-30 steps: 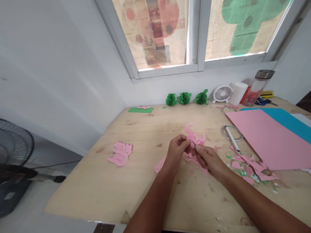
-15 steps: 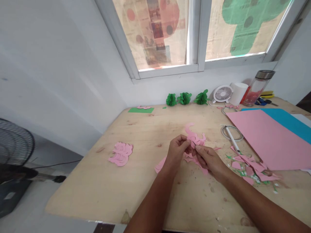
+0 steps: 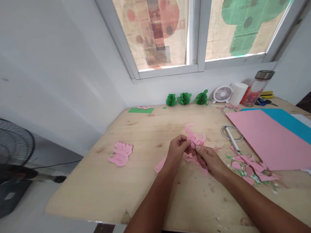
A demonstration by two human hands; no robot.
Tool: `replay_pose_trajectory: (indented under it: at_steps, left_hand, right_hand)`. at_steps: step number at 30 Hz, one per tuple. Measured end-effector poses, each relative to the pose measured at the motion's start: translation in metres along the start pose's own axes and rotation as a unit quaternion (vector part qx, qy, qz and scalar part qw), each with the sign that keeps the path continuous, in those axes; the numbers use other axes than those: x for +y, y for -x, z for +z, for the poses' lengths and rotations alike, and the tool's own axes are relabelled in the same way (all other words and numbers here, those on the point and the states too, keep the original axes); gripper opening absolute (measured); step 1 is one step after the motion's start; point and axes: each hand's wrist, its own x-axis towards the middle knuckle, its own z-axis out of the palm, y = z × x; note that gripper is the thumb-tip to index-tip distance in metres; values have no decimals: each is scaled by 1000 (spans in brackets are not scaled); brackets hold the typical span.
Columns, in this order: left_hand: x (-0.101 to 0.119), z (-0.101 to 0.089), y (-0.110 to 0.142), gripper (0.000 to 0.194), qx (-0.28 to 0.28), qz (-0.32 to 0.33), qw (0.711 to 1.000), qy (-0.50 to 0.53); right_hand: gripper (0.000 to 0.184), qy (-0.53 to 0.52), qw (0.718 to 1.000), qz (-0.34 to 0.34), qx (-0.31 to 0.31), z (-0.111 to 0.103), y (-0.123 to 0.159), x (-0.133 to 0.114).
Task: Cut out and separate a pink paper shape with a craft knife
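Note:
My left hand point(image 3: 179, 148) pinches a curly pink paper cutout point(image 3: 194, 137) between thumb and fingers, held over the middle of the table. Close on its right, my right hand point(image 3: 209, 158) is closed at the lower edge of the same cutout, its thumb tip almost meeting the left fingers. Something thin and dark shows between the fingertips, too small to name. Under the hands lie more pink paper pieces point(image 3: 191, 158), partly hidden by them. A pile of cut pink paper shapes point(image 3: 121, 153) rests on the table to the left.
Pink and green scraps point(image 3: 252, 168) and a white pen point(image 3: 232, 139) lie at right, beside a large pink sheet point(image 3: 269, 139) over a blue sheet point(image 3: 282, 115). Green paper ornaments point(image 3: 184, 98), a small white fan point(image 3: 223, 94) and a glass bottle point(image 3: 259, 89) stand along the wall.

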Motion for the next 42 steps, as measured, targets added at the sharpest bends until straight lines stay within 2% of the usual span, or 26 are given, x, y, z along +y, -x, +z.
replay_pose_trajectory:
  at_steps: [13, 42]
  left_hand:
    - [1, 2, 0, 20, 8, -2, 1000, 0]
    - [0, 1, 0, 19, 3, -5, 1000, 2]
  right_hand:
    - [37, -2, 1000, 5, -14, -2, -1, 2]
    - [37, 27, 1000, 1, 1, 0, 0, -2]
